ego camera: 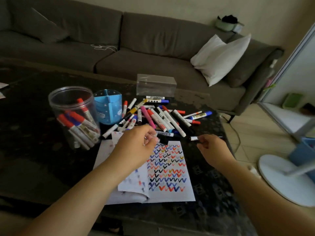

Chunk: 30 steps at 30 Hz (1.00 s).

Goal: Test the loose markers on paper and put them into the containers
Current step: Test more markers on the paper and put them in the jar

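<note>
The left hand (136,143) pinches a black cap (163,141) over the top edge of the paper (172,167). The right hand (211,149) grips a marker (194,138) whose long axis runs left-right, its dark tip pointing left toward the cap, apart from it. Both are just in front of the loose marker pile (160,116). Behind on the left, on the dark counter (34,150), stand a clear jar (75,116) and a blue holder (109,106). Bare counter lies right of the paper, up to its right edge.
</note>
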Each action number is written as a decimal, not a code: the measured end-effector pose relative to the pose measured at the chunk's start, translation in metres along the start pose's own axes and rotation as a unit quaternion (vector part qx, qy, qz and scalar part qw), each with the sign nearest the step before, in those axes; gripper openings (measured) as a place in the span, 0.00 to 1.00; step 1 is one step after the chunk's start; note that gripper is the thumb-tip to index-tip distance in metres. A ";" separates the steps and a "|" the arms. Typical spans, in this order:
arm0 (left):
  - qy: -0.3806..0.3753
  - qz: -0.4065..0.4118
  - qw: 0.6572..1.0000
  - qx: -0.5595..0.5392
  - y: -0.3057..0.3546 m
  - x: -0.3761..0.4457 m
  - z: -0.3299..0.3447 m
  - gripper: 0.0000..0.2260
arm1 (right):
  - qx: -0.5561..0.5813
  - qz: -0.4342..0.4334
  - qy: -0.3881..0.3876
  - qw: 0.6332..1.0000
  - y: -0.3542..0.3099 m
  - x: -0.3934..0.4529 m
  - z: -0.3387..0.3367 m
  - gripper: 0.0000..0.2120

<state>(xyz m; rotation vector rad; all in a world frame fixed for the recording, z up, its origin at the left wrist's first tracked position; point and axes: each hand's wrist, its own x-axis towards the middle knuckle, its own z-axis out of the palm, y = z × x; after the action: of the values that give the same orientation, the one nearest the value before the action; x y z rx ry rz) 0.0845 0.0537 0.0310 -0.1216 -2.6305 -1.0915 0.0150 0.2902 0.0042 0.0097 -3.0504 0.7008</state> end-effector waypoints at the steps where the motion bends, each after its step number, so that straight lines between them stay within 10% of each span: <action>1: -0.009 0.002 1.000 0.002 0.003 0.004 0.007 0.06 | -0.019 0.006 -0.005 1.000 0.009 0.006 0.002 0.17; 17: -0.093 -0.038 0.995 0.008 0.000 0.022 0.052 0.08 | -0.160 -0.011 -0.052 0.986 0.041 0.046 0.025 0.17; 30: -0.140 -0.211 0.930 -0.267 0.029 -0.035 0.021 0.13 | 0.153 -0.366 0.075 0.915 -0.034 -0.107 0.011 0.18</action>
<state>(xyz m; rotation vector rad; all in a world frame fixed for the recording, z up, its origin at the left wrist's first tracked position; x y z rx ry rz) 0.1179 0.0902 0.0263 0.2066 -2.5808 -2.0621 0.1224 0.2553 0.0082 0.9817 -2.4437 1.0068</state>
